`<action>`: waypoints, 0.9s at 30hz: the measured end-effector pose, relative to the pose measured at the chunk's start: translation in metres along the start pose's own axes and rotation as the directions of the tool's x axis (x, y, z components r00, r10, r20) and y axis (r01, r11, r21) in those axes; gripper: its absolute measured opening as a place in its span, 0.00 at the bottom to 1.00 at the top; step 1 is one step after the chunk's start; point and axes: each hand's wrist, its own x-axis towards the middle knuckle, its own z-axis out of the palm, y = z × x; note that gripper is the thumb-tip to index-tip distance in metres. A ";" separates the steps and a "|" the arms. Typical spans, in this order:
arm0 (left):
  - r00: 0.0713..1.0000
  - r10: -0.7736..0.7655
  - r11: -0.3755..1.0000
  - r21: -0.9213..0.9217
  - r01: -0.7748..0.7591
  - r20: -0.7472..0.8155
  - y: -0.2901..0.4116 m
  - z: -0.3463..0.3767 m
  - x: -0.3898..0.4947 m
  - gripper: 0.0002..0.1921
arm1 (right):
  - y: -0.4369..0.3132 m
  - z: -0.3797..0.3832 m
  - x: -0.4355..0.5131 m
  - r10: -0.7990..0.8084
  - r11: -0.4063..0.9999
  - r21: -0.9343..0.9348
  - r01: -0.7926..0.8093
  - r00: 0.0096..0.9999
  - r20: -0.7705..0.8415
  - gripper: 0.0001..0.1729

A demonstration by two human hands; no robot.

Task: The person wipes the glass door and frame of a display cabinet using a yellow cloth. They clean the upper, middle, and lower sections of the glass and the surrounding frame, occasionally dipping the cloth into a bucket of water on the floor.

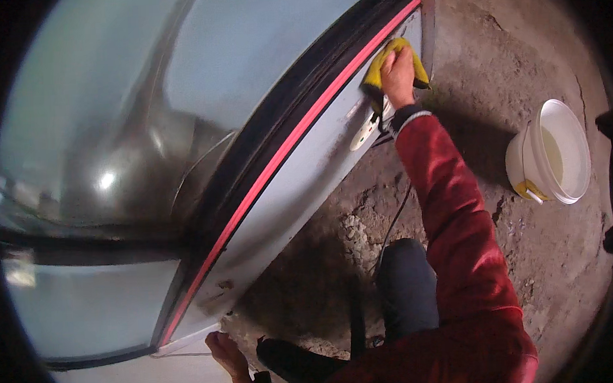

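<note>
My right hand grips a yellow cloth with dark edges and presses it on the white lower panel of a large glass-fronted case. Just below the cloth, a pale oval control plate with small coloured dots is set in that panel. A red strip runs along the panel's upper edge, beside a black frame. Near the panel's lower left corner is my left hand, with no object seen in it; its fingers are partly turned from view, and whether it touches the case is unclear.
A white plastic bucket holding some liquid stands on the rough, cracked floor at the right. A thin dark cable hangs to the floor by my knee. Curved glass fills the upper left. A dark object is at the far right edge.
</note>
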 end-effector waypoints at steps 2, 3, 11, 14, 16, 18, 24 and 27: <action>0.999 -0.010 0.996 -0.084 0.014 0.054 0.025 0.004 0.012 0.10 | 0.018 -0.002 0.035 0.081 0.997 -0.009 -0.081 0.997 -0.003 0.12; 0.999 0.034 0.993 -0.115 -0.031 0.025 0.036 0.007 0.018 0.10 | 0.019 -0.004 0.043 0.098 0.994 -0.043 -0.099 0.995 -0.033 0.14; 0.983 0.185 0.969 -0.166 -0.184 -0.010 0.108 0.025 0.069 0.10 | -0.075 -0.030 -0.088 -0.278 0.960 0.119 0.254 0.913 0.299 0.12; 0.936 0.347 0.906 -0.234 -0.352 -0.060 0.125 0.039 0.084 0.11 | -0.077 -0.037 -0.110 -0.405 0.891 0.372 0.261 0.828 0.389 0.14; 0.960 0.277 0.957 -0.076 -0.280 -0.039 0.134 0.043 0.092 0.12 | -0.060 -0.037 -0.099 -0.380 0.873 0.480 0.087 0.738 0.557 0.15; 0.970 0.242 0.970 0.011 -0.242 -0.025 0.138 0.046 0.096 0.13 | -0.033 -0.032 -0.084 -0.279 0.929 0.361 0.075 0.782 0.558 0.15; 0.970 0.243 0.965 0.109 -0.239 -0.020 0.142 0.043 0.098 0.15 | 0.064 -0.010 -0.062 0.218 0.959 0.126 -0.255 0.944 0.250 0.17; 0.959 0.283 0.934 0.236 -0.268 -0.030 0.155 0.047 0.095 0.17 | 0.092 -0.017 -0.040 0.329 0.903 0.091 -0.419 0.814 0.479 0.17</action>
